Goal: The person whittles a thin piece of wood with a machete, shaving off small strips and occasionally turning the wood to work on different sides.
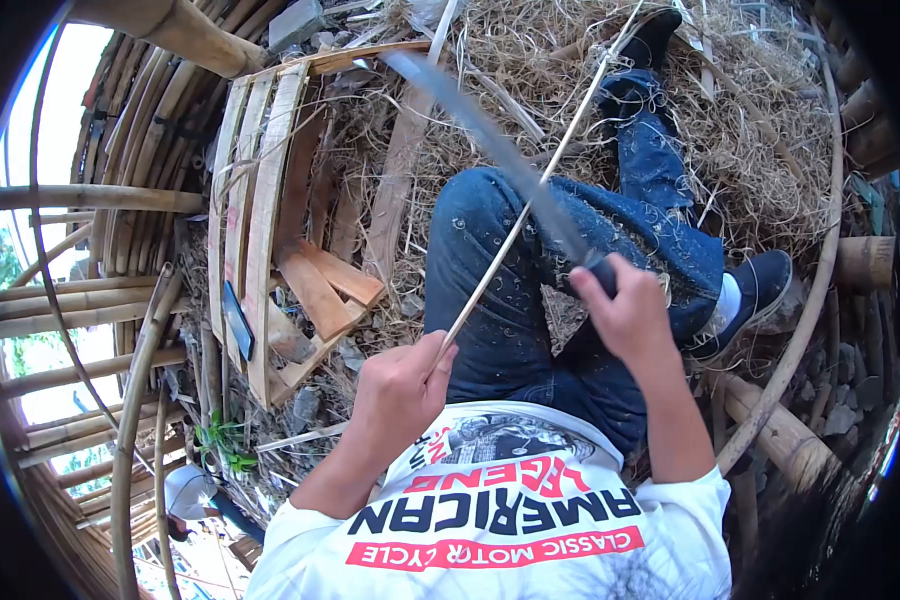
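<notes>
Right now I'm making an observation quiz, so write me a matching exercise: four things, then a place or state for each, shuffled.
1. Knife
2. Thin pale strip
3. Dark flat object
4. Jeans

A. On the wooden slats
B. Worn, with pale flecks
C. Held in the right hand
D. Held in the left hand

Pairs: 1-C, 2-D, 3-A, 4-B

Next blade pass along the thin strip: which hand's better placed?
Right, most likely. The right hand already grips the knife by its handle, and the blade, motion-blurred, crosses the strip in view; contact isn't clear. The left hand is taken up holding the strip's near end.
</notes>
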Demonstrator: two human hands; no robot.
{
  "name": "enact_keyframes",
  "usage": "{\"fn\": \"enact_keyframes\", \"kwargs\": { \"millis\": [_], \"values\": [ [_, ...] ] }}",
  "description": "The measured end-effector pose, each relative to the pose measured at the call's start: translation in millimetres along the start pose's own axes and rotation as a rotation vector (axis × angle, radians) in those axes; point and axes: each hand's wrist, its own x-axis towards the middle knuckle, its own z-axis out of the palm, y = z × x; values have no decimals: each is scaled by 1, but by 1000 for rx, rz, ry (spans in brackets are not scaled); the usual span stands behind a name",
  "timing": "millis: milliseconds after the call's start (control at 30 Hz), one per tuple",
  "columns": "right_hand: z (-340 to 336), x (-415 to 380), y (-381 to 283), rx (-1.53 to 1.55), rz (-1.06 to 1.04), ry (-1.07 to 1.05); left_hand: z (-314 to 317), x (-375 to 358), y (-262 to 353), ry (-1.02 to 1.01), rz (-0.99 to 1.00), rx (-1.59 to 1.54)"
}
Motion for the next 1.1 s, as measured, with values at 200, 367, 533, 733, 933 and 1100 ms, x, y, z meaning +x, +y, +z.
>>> {"fn": "enact_keyframes", "kwargs": {
  "millis": [200, 367, 533, 733, 933, 1100],
  "values": [
    [12, -33, -19, 37, -186, -36, 4, 9, 8, -83, -18, -34],
    [9, -29, -17, -38, -225, -91, 0, 3, 6, -72, -40, -53],
    [3, -1, 2, 76, -13, 9, 0, 0, 10, -69, -63, -86],
    [23, -53, -33, 38, -263, -224, 8, 7, 5, -132, -154, -178],
    [15, -19, -6, -21, -155, -72, -7, -2, 9, -147, -233, -164],
    [7, -17, -10, 76, -17, -64, -1, -2, 8, -189, -227, -244]
  ]
}}
